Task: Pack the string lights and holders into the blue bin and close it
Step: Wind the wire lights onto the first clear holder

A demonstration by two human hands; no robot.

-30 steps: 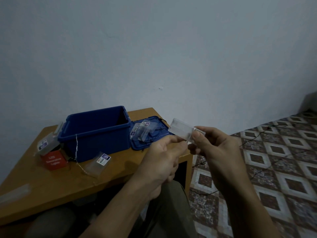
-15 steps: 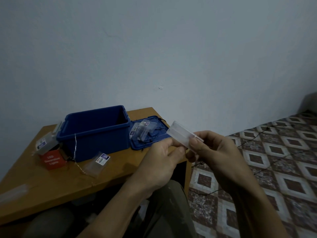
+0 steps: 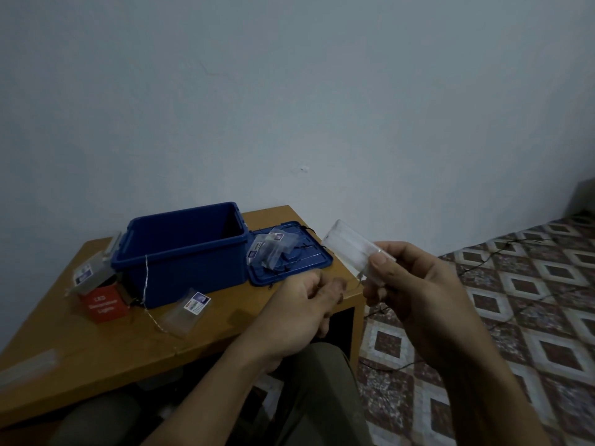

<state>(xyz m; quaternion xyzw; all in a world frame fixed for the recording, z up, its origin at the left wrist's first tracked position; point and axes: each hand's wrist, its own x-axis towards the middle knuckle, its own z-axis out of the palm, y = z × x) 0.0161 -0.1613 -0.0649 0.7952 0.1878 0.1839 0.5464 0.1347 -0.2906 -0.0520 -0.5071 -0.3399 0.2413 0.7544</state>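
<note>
Holder (image 3: pixel 352 249) clamped between thumb and fingers of right hand (image 3: pixel 415 284), off table's (image 3: pixel 96 349) right edge. Left hand (image 3: pixel 299 313) just beside, fingers curled together; can't tell if they grip wire (image 3: pixel 358 278) hanging from holder. Bin (image 3: pixel 183 252) open near table's back edge, lid (image 3: pixel 309 265) flat at its right, bags (image 3: pixel 270 249) on it

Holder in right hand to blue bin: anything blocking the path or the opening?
Nothing visible. The bin is open on top; its lid lies flat on the table between bin and holder, low, with small bags on it. A thin wire drapes over the bin's front rim only.
</note>
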